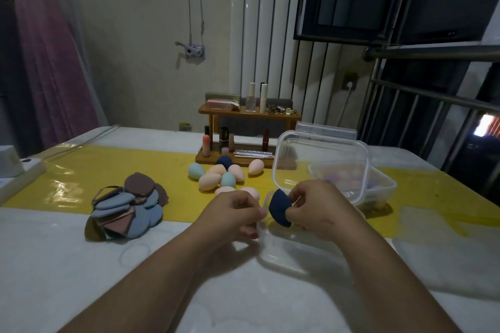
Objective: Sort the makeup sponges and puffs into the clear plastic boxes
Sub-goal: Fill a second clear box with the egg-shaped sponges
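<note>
Right hand (322,208) is pinching a navy sponge (280,211) over the box (292,251); left hand (232,213), at its nine o'clock, is curling, grip unclear.

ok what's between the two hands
The navy sponge, pinched by the right hand, close beside the left hand, above the near clear box, in the head view.

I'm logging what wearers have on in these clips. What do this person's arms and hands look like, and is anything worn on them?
The left forearm and right forearm are bare as far as the frame shows, with no sleeves in view. The left hand and right hand wear no gloves, and no watch, bracelet or ring shows on the visible sides.
</note>
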